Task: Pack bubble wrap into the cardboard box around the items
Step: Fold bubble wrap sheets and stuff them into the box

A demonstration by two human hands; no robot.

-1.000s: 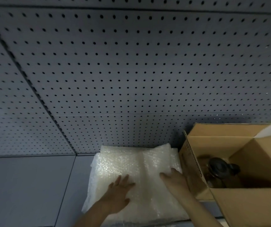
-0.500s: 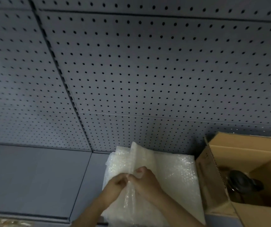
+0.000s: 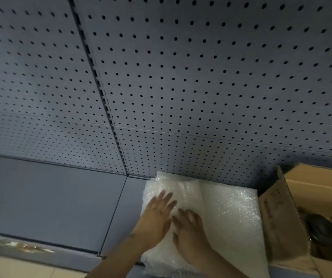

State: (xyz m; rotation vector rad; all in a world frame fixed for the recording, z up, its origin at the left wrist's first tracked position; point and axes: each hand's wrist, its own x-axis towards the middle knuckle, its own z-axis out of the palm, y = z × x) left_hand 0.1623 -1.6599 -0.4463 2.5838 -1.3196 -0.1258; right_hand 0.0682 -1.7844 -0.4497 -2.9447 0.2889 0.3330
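A stack of white bubble wrap lies on the grey shelf against the pegboard. My left hand lies flat on its left part, fingers straight and spread. My right hand rests beside it on the wrap, fingers slightly bent and pressing down. A fold runs up the top sheet just right of my hands. To the right stands the open cardboard box, its flaps up, with a dark round item inside. The rest of the box's contents are hidden.
The grey metal shelf stretches left of the wrap. A grey pegboard wall rises behind everything. The shelf's front edge shows scuffed marks at lower left, and pale floor lies below it.
Half a second ago both hands pinched a raised fold of the top sheet. Now the fold is laid down and both hands rest flat on the wrap. The view has shifted left.
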